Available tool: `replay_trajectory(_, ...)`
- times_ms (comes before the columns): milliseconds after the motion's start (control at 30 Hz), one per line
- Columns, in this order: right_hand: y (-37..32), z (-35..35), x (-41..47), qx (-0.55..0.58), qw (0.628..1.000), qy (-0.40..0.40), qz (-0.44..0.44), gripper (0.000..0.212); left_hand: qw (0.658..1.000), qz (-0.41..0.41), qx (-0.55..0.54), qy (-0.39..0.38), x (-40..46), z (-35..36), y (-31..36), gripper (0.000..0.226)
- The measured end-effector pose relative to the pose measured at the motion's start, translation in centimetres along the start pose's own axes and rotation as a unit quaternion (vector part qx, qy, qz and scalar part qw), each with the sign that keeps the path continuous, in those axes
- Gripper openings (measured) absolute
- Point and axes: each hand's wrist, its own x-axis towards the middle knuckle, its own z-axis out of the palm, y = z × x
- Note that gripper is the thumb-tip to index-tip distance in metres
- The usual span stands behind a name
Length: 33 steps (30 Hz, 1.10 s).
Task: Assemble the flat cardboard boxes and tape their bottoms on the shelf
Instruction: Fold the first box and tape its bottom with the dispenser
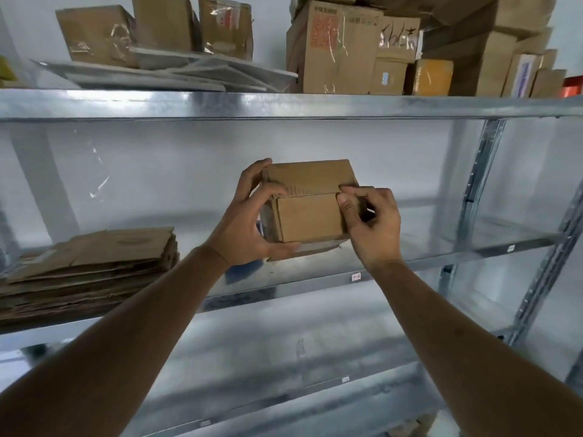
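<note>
Small box gripped in left hand, flap seam running sideways; right hand fingers pinching seam's near end, curled, nearer.

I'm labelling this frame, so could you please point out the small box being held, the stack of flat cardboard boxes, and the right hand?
small box [310, 220]: head view, on its lower closed flap.
stack of flat cardboard boxes [94, 263]: head view, on its top sheet.
right hand [370, 227]: head view, on its back.
</note>
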Motion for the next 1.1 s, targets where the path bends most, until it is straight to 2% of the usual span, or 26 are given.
replay_trajectory(267, 3.8, -2.7, 4.0, -0.001, 1.000, -0.001, 0.001, 0.020, 0.996, -0.070, -0.049, -0.007, 3.0, 4.8, 0.9, 0.087)
replay_trajectory(367, 4.7, -2.9, 5.4, 0.003, 1.000, -0.002, 0.007, 0.022, 0.994, -0.085, -0.064, -0.002, 4.2, 6.5, 0.5, 0.075)
replay_trajectory(567, 7.4, -3.1, 7.4, 0.004, 0.999, -0.054, -0.002, 0.039, 0.981, -0.155, -0.114, 0.030, 6.3, 9.5, -2.3, 0.060)
replay_trajectory(700, 10.6, -2.5, 9.0, 0.011, 0.998, -0.066, 0.005, 0.034, 0.984, -0.143, -0.105, 0.013, 7.3, 12.1, -5.2, 0.051)
replay_trajectory(833, 13.9, -1.6, 10.3, 0.001, 0.997, -0.071, 0.031, 0.031, 0.985, -0.140, -0.099, -0.009, 8.1, 14.1, -9.1, 0.053)
replay_trajectory(967, 16.8, -0.2, 11.2, -0.019, 0.996, -0.071, 0.047, 0.033, 0.983, -0.150, -0.094, -0.039, 8.3, 15.8, -12.1, 0.072)
replay_trajectory(1100, 18.3, 0.1, 11.9, -0.041, 0.992, -0.090, 0.072, 0.038, 0.984, -0.156, -0.083, -0.039, 8.5, 17.4, -13.8, 0.067)
